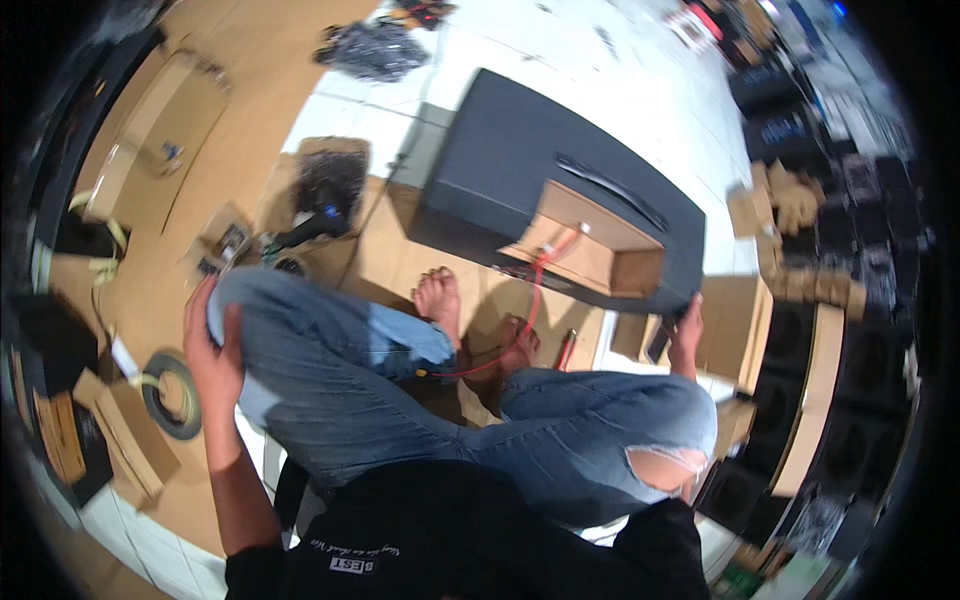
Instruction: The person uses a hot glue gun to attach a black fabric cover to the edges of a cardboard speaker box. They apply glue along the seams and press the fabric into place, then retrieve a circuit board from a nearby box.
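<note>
A big black cabinet [480, 170], which looks like a speaker box with a strap handle [610, 190], lies tilted on the floor in front of me. Its near side has a rectangular opening with a bare brown inside [580, 245]. Red wires [540, 290] with white connectors run out of it toward my feet, ending at a small yellow tip. My right hand [686, 338] grips the cabinet's near right corner; part of its fingers is hidden. Over my left knee rests my left hand [213, 350], thumb and fingers apart, holding nothing.
A red pen-like tool [567, 348] lies by my feet. To the left are a power drill [315, 225], a small carton [222, 238] and a tape roll [172, 395]. Cardboard boxes [735, 330] and stacked black boxes [790, 340] stand on the right. A plastic-wrapped bundle [370, 50] lies beyond.
</note>
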The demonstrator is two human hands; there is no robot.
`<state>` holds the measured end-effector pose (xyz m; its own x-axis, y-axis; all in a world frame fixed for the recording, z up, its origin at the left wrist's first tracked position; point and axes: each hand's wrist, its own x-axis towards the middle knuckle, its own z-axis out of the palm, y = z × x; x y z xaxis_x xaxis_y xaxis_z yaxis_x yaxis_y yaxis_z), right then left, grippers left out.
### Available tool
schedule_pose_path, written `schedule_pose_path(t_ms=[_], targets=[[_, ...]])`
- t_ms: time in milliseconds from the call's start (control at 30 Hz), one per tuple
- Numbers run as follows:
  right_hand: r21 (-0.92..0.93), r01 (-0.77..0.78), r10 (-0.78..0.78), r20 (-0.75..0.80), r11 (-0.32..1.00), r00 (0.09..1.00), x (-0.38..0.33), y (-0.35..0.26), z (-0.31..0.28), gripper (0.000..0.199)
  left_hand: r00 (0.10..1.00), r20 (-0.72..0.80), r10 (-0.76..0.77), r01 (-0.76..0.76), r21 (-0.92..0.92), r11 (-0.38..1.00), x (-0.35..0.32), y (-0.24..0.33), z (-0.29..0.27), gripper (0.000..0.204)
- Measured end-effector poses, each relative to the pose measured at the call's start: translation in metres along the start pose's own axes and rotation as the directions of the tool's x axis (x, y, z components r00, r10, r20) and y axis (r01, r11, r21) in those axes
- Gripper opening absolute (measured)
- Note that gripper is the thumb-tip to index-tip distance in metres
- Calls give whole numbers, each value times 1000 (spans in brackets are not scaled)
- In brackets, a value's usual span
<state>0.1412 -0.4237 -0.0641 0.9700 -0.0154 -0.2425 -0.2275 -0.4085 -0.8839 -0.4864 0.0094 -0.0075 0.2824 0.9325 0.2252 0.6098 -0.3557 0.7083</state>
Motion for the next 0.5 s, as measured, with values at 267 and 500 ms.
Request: schedule_pose_path(t_ms=[267, 500], targets=[[33, 34, -35, 34, 999, 999, -7, 33, -45, 66, 930, 349, 114, -254, 386, 887, 29, 68, 36, 45], [133, -91, 57, 245, 987, 968, -15, 93, -47, 73, 752, 622, 219, -467, 267, 843, 20, 71, 81, 54]])
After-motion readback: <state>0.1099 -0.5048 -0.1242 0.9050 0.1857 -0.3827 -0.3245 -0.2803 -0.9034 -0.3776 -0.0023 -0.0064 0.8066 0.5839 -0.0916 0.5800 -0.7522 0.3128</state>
